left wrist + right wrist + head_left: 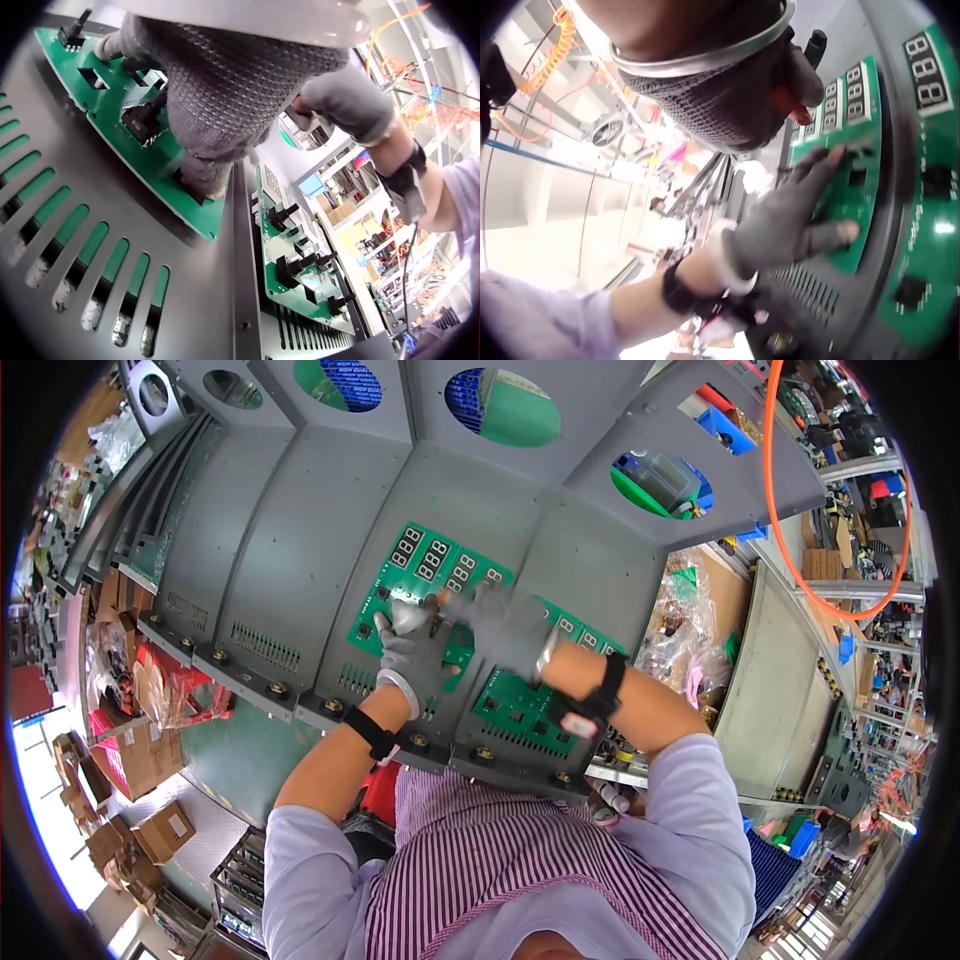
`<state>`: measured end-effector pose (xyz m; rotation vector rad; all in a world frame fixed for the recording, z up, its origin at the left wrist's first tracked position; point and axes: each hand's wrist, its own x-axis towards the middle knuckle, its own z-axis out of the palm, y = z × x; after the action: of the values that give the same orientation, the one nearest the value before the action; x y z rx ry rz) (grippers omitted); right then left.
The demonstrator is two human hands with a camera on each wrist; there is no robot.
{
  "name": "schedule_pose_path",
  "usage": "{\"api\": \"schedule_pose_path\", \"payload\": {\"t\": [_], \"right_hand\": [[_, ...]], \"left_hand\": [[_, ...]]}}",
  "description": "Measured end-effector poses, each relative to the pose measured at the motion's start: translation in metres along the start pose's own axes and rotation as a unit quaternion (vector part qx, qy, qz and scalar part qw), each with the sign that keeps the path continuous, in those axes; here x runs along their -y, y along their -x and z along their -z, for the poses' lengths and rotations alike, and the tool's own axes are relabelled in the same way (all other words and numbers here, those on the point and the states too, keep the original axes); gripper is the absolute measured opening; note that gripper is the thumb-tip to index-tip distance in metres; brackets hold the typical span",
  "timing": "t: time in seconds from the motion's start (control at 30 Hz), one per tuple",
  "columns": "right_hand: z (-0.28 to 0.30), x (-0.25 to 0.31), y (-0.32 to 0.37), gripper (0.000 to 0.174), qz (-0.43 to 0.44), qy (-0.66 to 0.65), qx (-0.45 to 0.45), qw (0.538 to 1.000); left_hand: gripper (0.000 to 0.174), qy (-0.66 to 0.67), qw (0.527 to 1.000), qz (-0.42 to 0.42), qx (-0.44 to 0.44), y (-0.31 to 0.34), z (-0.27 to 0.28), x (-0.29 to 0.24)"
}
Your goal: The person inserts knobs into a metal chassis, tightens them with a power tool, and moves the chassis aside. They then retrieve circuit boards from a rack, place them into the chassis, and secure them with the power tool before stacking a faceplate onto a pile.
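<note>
My left hand [415,657], in a grey glove with bare fingertips, rests on a green circuit board [365,600] with digit displays. Its fingers are spread, and the fingertips [847,231] touch the board's face. A pale, shiny thing [408,616] lies beside those fingers. My right hand [510,630], gloved alike and blurred in the head view, is raised over the board's right part with curled fingers. A short black cylindrical thing [816,49] sticks out of its grip; the rest is hidden by the hand. A second green board [520,705] lies to the right, partly under the right forearm.
The boards lie in a grey metal housing [290,530] with ridges between its sections and an upright back wall with oval cutouts. Slotted vents [90,262] line its near side. Plastic bags [690,610] lie to the right, and an orange hose [775,490] hangs there.
</note>
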<state>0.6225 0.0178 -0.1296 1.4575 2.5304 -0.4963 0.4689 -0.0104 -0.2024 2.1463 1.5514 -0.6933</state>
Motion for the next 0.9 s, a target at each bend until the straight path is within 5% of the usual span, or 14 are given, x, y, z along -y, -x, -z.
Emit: {"api": "schedule_pose_path", "payload": {"t": [0.03,0.1,0.2,0.43,0.73,0.9], "right_hand": [[-0.024,-0.021,-0.022,0.038,-0.021,-0.044,-0.052,0.997],[-0.015,-0.036,-0.049,0.040,-0.104,-0.001,0.025,0.994],[-0.024,-0.045,-0.059,0.045,-0.165,0.044,0.015,0.985],[-0.015,-0.052,-0.060,0.053,-0.179,-0.026,0.081,0.980],[-0.018,-0.030,-0.049,0.044,-0.072,0.127,0.040,0.988],[0.004,0.016,-0.017,0.040,0.081,0.005,0.067,0.994]], "left_hand": [[0.075,-0.032,0.999,-0.016,-0.002,0.011,0.017,-0.004],[0.075,-0.064,0.998,-0.025,0.003,0.016,0.027,-0.007],[0.075,-0.058,0.998,-0.029,0.001,0.016,0.027,-0.006],[0.075,-0.037,0.999,-0.037,0.010,0.016,0.030,-0.002],[0.073,-0.030,0.999,-0.033,0.022,0.013,0.031,-0.002],[0.071,0.014,1.000,-0.025,-0.002,0.006,0.022,-0.005]]}}
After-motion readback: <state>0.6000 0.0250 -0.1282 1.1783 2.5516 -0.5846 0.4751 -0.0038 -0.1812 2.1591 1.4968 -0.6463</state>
